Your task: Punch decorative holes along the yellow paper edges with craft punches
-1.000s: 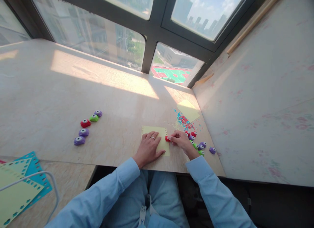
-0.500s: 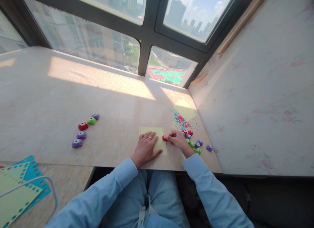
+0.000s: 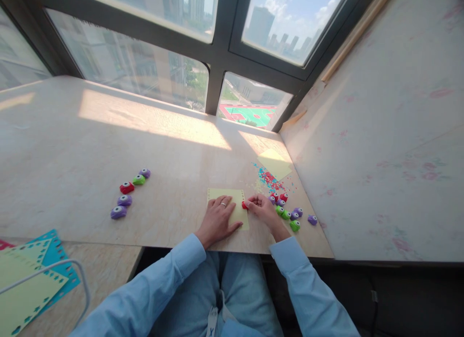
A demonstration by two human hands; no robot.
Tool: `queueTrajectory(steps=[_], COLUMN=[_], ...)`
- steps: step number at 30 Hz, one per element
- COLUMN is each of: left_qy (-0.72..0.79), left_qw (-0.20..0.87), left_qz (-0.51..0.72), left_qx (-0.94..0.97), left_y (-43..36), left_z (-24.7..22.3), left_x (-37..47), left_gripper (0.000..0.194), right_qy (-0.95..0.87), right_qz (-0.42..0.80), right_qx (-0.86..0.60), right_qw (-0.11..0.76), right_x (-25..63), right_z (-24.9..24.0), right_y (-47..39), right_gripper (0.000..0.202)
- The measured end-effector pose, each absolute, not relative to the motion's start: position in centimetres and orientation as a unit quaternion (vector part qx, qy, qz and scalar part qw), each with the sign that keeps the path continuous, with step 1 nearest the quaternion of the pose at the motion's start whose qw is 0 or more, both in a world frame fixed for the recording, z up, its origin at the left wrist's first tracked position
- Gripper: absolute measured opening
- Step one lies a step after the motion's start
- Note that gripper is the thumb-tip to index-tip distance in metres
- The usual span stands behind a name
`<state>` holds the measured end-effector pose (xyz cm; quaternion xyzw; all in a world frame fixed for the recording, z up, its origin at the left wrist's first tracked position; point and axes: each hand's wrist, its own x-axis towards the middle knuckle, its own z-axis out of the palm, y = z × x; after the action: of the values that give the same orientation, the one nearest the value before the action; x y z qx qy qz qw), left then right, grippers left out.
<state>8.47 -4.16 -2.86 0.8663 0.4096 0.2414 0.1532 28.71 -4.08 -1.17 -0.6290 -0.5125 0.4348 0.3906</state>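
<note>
A pale yellow sheet (image 3: 237, 217) with small punched holes along its top and right edges lies near the table's front edge. My left hand (image 3: 217, 221) rests flat on it, fingers spread, a ring on one finger. At the sheet's right edge sits a small red punch (image 3: 244, 205), pinched between the thumb and fingers of my right hand (image 3: 263, 210). Beyond my right hand stand several red, green and purple punches (image 3: 286, 214), close together. My fingers partly cover the red punch.
Red, blue and yellow paper bits (image 3: 268, 178) lie scattered near another yellow sheet (image 3: 275, 164). Several punches (image 3: 124, 200) stand in a line at the left. Punched yellow and blue sheets (image 3: 32, 284) and a white cable (image 3: 85, 284) are at lower left. A wall borders the right.
The camera view has shifted slightly. My left hand stays on the sheet, and my right hand still holds the red punch at its right edge.
</note>
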Motion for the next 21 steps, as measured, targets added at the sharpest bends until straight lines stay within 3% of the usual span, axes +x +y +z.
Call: queueTrajectory(steps=[5, 10, 21], left_qy=[0.41, 0.412, 0.414], left_qw=[0.149, 0.145, 0.128], left_qz=[0.233, 0.226, 0.212], left_qx=[0.869, 0.871, 0.876], left_y=[-4.2, -4.2, -4.4], left_z=[-2.8, -2.7, -2.5], left_x=[8.5, 8.5, 8.6], left_gripper=[0.049, 0.049, 0.048], right_qy=[-0.584, -0.567, -0.484], right_qz=[0.312, 0.249, 0.257], right_qx=[-0.647, -0.658, -0.65], right_qw=[0.377, 0.429, 0.527], right_x=[28.0, 28.5, 28.5], right_z=[-2.0, -2.6, -3.6], right_y=[-4.8, -5.1, -5.9], right_gripper=[0.032, 0.032, 0.041])
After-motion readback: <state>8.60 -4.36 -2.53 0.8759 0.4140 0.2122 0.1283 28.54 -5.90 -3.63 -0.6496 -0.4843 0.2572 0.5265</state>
